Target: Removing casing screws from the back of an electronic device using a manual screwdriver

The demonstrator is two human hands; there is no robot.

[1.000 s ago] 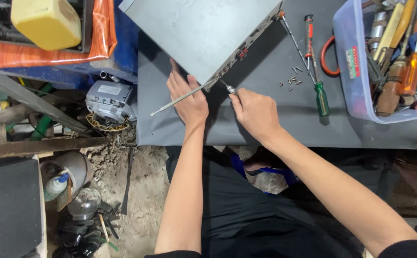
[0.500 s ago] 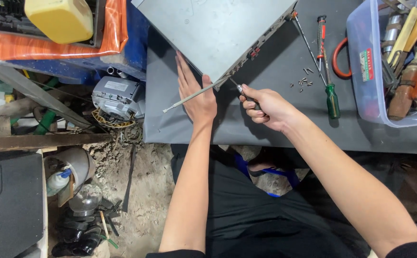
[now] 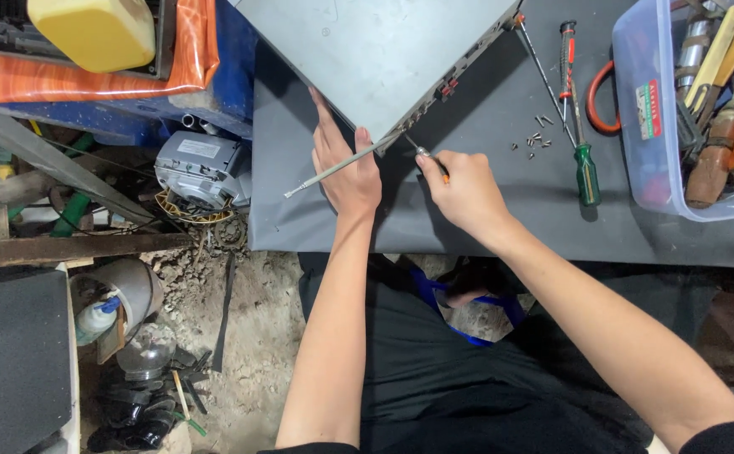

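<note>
1. The flat grey metal equipment case [image 3: 375, 59] lay tilted on the dark grey work mat [image 3: 485, 227], its near corner pointing toward the person; compared with a second earlier it sat in much the same place, though the view had drifted so that it showed further right.

2. The left hand [image 3: 346, 164] lay flat, fingers together, pressed against the case's near left edge; it gripped nothing and only steadied the case; a thin silver metal rod [image 3: 333, 168] ran across it, from the case's corner out to the left.

3. The right hand [image 3: 466, 192] was closed round a small screwdriver with an orange-tipped handle [image 3: 427, 158]; its tip stood at the case's near corner; a second earlier this hand rested further left and lower, so it had moved up to meet the corner; this suggested work on a fastener there, though the fastener itself could not be made out.

4. To the right, a green-handled screwdriver [image 3: 586, 172] and a red-handled screwdriver [image 3: 566, 50] lay on the mat beside a scatter of small loose screws [image 3: 535, 141]; further right stood a clear plastic tub of tools [image 3: 649, 160].

5. At far left, a yellow plastic jug [image 3: 94, 32] rested on orange sheeting [image 3: 182, 76]; a grey electric motor [image 3: 203, 172] sat just off the mat's left edge.
</note>
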